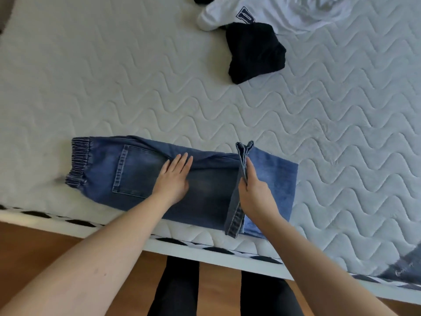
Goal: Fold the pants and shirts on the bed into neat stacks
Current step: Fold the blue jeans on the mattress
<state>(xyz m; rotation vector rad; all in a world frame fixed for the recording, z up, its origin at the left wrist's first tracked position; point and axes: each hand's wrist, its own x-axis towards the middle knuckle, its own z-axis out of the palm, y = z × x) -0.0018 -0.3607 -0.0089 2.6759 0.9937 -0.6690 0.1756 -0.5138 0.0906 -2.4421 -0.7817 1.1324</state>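
Jeans (141,172) lay flat along the near edge of the mattress (159,87), elastic waistband at the left, back pocket facing up. The leg ends had been doubled over from the right; I noted the hems (242,176) standing up on edge as a narrow ridge across the denim, with a lighter blue layer showing beyond them to the right.

Right hand (255,192): fingers and thumb curled round the hems, pinching them roughly midway along the ridge, so the gripped cloth rose above the flat part of the jeans. The near end of the hems hung past the hand toward the bed edge.

Left hand (174,179): palm down, fingers straight and together, pressing flat on the seat of the jeans just right of the pocket. It gripped nothing. The two hands sat apart, with bare denim between them.

Further up the mattress, well apart from the jeans, I saw a crumpled black garment (255,51) touching a white garment (284,14) with dark lettering. A grey cloth (403,267) showed at the lower right corner. Wooden floor (34,242) below the bed edge.
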